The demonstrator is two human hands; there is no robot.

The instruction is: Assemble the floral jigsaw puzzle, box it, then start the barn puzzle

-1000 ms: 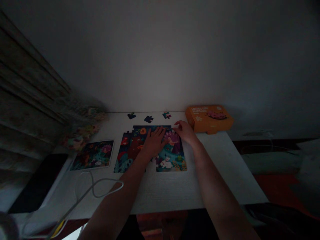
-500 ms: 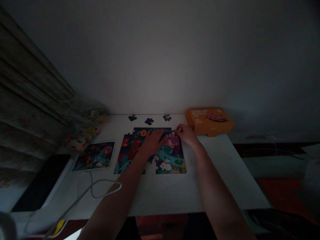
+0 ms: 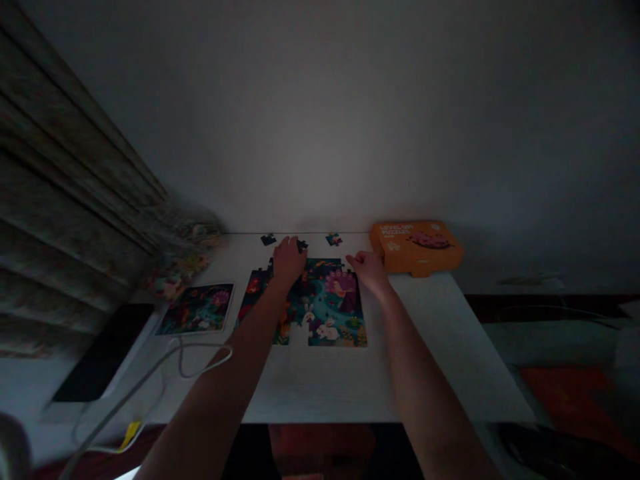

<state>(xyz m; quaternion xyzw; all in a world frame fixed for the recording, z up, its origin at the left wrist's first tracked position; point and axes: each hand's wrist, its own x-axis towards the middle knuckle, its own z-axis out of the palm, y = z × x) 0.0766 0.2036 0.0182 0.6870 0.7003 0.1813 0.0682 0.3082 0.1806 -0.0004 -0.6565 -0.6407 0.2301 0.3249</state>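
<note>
A partly joined jigsaw puzzle (image 3: 320, 300) with rabbits and a purple peacock lies flat on the white table, with gaps at its lower edge and top right corner. My left hand (image 3: 289, 261) is above the puzzle's top edge, its bent fingers at a dark puzzle piece (image 3: 302, 246) that they partly cover. By the puzzle's top right corner, my right hand (image 3: 369, 268) has its fingers curled in; whatever they may hold is hidden. Two loose pieces lie near the wall, a dark piece (image 3: 269, 239) and a teal and pink piece (image 3: 333, 239).
An orange puzzle box (image 3: 420, 248) stands at the back right. To the left are a picture card (image 3: 200, 308), a black flat device (image 3: 105, 352) and a white cable (image 3: 173, 350). A floral curtain (image 3: 65, 200) hangs at the left, and the wall borders the table's back.
My left hand has lifted off the puzzle and moved up and left to the dark middle piece. My right hand has stayed near the corner, its fingers more curled. The view has shifted slightly.
</note>
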